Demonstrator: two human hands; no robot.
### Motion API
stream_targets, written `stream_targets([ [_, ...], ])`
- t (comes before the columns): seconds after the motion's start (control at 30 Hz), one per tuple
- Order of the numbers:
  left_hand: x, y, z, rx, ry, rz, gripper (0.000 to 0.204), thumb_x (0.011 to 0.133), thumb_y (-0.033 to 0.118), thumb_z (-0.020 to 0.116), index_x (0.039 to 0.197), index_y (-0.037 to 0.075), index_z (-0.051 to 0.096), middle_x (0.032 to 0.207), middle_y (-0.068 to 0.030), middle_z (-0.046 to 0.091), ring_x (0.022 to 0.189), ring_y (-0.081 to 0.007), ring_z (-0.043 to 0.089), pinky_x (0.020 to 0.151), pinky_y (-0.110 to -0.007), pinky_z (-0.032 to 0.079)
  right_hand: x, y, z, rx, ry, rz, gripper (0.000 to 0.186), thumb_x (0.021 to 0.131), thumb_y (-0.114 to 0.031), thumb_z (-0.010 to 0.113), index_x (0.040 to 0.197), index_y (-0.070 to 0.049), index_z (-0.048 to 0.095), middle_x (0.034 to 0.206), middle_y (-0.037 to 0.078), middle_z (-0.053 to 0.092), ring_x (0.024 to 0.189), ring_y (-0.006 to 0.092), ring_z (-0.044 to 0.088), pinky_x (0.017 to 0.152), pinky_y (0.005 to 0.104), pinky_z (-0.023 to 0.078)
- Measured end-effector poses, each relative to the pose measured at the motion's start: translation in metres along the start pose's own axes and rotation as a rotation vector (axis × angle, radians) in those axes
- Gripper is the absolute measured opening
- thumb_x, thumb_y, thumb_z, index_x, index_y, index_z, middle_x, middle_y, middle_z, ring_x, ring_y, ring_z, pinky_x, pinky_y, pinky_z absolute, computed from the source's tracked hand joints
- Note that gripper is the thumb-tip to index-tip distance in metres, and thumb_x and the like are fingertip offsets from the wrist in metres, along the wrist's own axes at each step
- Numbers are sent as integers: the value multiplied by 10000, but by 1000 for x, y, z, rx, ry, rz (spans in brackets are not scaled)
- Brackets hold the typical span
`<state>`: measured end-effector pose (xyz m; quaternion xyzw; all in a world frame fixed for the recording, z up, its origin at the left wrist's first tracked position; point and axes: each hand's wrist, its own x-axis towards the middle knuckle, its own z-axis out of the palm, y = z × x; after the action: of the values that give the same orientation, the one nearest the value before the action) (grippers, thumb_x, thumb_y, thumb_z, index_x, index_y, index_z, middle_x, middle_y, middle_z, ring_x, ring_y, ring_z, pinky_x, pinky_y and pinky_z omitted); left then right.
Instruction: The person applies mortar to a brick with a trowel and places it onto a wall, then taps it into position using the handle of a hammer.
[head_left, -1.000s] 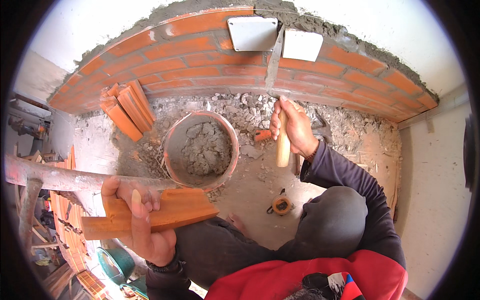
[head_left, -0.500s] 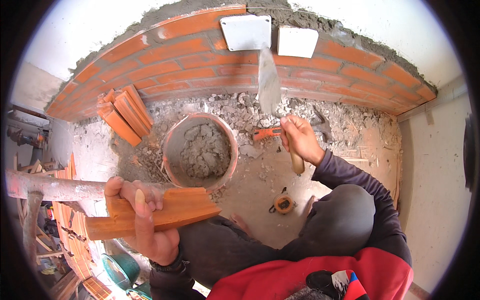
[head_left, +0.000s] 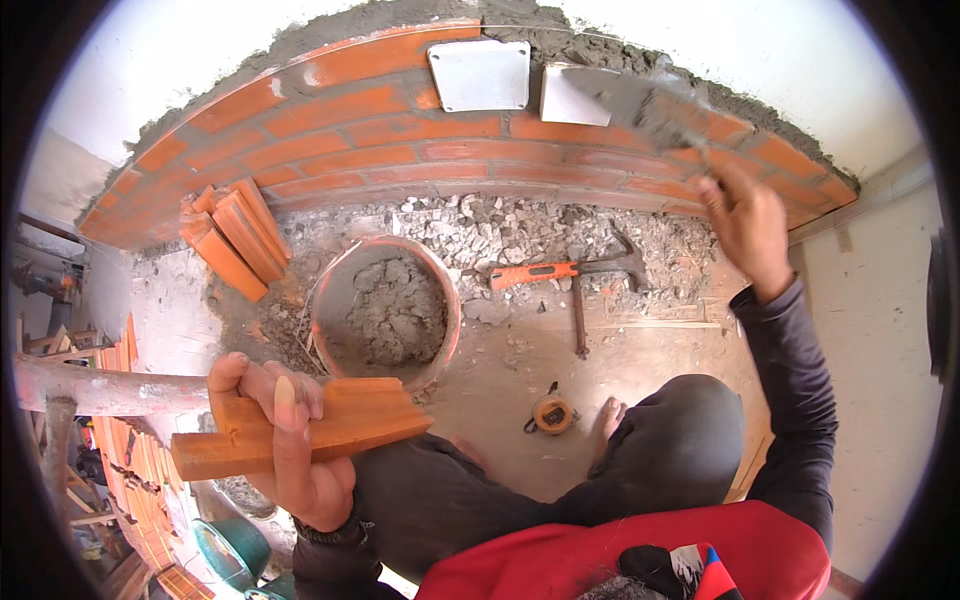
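My left hand (head_left: 305,475) is closed around an orange clay brick piece (head_left: 365,415), held level at the lower left. Out to the upper right, my right hand (head_left: 755,230) grips a trowel; its grey, mortar-smeared blade (head_left: 640,110) is up against the top of the low brick wall (head_left: 380,130), just right of a white box-like piece (head_left: 568,100). My fingers hide the trowel's handle. A white cover plate (head_left: 482,76) sits left of that piece. Grey mortar (head_left: 620,48) runs along the wall top. Between my hands stands a bucket (head_left: 328,285) holding wet mortar (head_left: 400,310).
Several orange brick pieces (head_left: 235,240) lean by the wall. A claw hammer (head_left: 535,275), a thin metal bar (head_left: 579,320) and a tape measure (head_left: 552,413) lie on the floor. Rubble (head_left: 470,225) lines the wall base. A pole (head_left: 120,388) and a green bucket (head_left: 230,550) are at left.
My right hand has swung up and to the right with the trowel, whose blade has moved from the cover plate to right of the white piece. My left hand keeps its brick piece.
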<state>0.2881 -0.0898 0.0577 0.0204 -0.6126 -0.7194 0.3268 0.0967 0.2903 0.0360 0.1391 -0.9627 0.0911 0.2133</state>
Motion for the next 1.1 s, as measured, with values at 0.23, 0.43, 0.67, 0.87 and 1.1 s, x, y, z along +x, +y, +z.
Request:
stream_targets([
  [0.23,2,-7,14,-57,-40,-2,500,903,55,592,1357,-28,398,873,4,387,775,-92,408,699,-258,373,54,9,-44,-258,63,-202,267,942,-319,616,987,-63,677,815,134,683,722,361,650,626,440,505],
  [0.43,1,-7,28,-126,-20,-23,482,875,17,600,1315,-28,406,872,0,440,766,-88,427,732,-245,392,61,10,-61,-369,-58,-148,314,947,-361,596,997,-65,688,857,132,698,775,362,661,665,442,521],
  [0.67,2,-12,26,-129,-68,8,479,894,12,572,1338,-38,401,873,-11,419,787,-97,434,710,-250,387,57,10,-66,-334,47,-200,307,940,-354,605,992,-67,699,876,124,704,783,344,669,672,426,529],
  [0.87,1,-10,31,-156,-90,5,476,891,3,564,1337,-39,401,870,-12,425,790,-99,441,707,-251,395,80,-11,-53,-392,-47,-195,283,936,-342,612,932,-71,693,834,126,696,751,340,665,661,425,528],
  [1.1,-1,-8,31,-136,-51,-1,475,883,-3,573,1330,-36,415,877,-15,448,792,-96,452,716,-250,402,73,-3,-61,-347,2,-225,301,941,-356,600,905,-72,695,786,127,690,740,343,663,656,444,527],
])
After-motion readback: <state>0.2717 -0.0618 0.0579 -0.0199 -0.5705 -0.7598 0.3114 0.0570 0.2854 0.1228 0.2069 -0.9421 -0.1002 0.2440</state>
